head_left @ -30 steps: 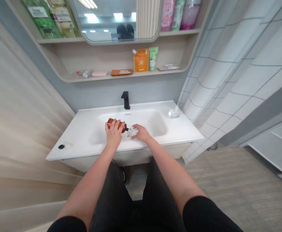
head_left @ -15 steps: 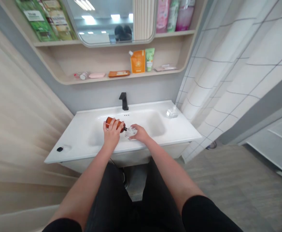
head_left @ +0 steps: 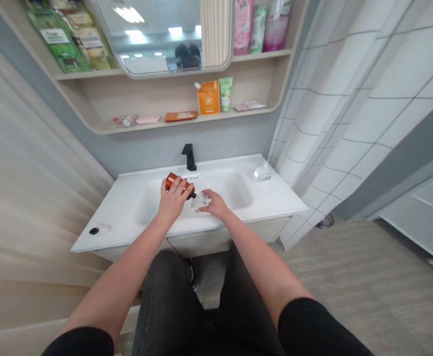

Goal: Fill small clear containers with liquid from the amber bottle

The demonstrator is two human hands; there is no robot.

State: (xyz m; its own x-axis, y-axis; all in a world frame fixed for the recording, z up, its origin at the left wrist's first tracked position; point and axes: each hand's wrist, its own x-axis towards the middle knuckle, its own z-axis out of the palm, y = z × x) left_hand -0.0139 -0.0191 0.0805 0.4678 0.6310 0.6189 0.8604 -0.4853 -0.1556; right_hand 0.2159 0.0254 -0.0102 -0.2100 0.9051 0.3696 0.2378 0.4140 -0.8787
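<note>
My left hand (head_left: 172,199) is closed round an amber bottle (head_left: 171,180) with a black neck. The bottle is tilted, its neck pointing down to the right. Clasped in my right hand (head_left: 215,203) is a small clear container (head_left: 199,201), just under and beside the bottle's mouth. Both are held over the white sink (head_left: 238,190). Whether liquid runs between them is too small to tell. On the counter's left end lies a small black cap-like piece (head_left: 94,231).
A black faucet (head_left: 189,157) stands behind the sink. At the counter's right corner is a clear container (head_left: 262,172). Above hangs a mirror cabinet whose shelf (head_left: 146,126) carries an orange pouch (head_left: 208,98), a green tube (head_left: 226,94) and small items.
The amber bottle has tipped more steeply, its base rising a little. My right hand keeps the clear container in nearly the same place. The view has shifted slightly.
</note>
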